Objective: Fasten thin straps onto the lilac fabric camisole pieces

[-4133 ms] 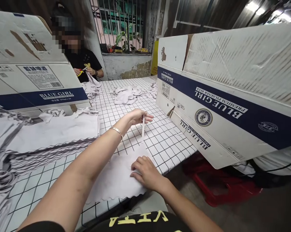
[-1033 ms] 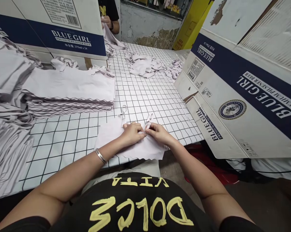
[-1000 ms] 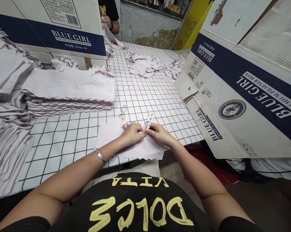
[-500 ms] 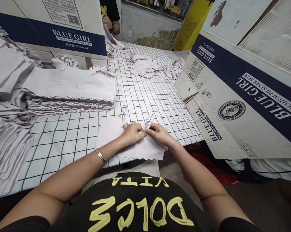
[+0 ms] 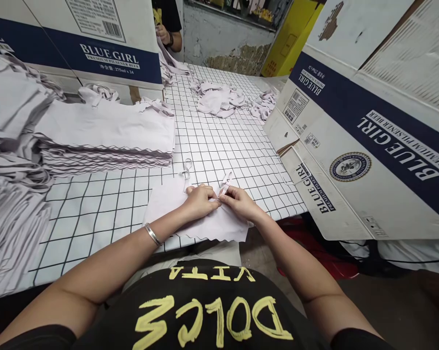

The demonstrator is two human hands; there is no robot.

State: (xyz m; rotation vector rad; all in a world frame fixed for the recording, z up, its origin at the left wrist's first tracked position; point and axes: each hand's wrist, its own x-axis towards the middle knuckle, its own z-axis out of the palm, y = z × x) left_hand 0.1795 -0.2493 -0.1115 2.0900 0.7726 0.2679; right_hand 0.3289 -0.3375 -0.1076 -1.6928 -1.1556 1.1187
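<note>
A pale pinkish-white strappy garment (image 5: 168,201), like a camisole top, lies flat at the table's front edge, its wavy hem toward me. One thin strap (image 5: 186,170) loops up past its far edge on the left, another strap (image 5: 227,180) rises by my right hand. My left hand (image 5: 202,200) is closed on the cloth near that strap's base, fingertips pinching the edge. Right beside it, my right hand (image 5: 239,201) pinches the same spot between thumb and fingers. The fingertips nearly meet, and the exact bit between them is hidden.
Neat stacks of similar garments (image 5: 106,124) fill the left side of the grid-patterned table (image 5: 219,141). Loose garments (image 5: 219,99) lie at the back. Large cardboard boxes (image 5: 125,58) stand left and right. Beyond the left box, another person's hand (image 5: 163,34) holds cloth.
My hands and the garment stay almost in place, with only a tiny shift of the fingertips at the strap's base.
</note>
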